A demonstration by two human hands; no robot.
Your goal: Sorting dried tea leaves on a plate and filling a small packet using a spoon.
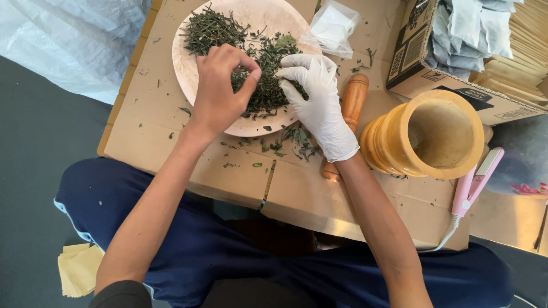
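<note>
While left hand (220,85) fingers pinch dried leaves (260,74) | gloved right hand (317,91) fingers spread | plate (191,74) rim cropped

- We lose the top of the round plate (188,80) past the upper edge, and with it some of the dried leaves (214,28).
- The left hand (220,91) pinches at the leaves; whatever sits between those fingertips is too small for us to tell.
- The gloved right hand (317,97) covers part of the wooden pestle (354,94), whose lower end hides behind the wrist.
- The cardboard box (416,63) runs off the top, its packets cut short.
- Far right, something pink (531,188) is clipped and blurred.
- The pale sheets (80,268) on the floor slip partly under the leg.
</note>
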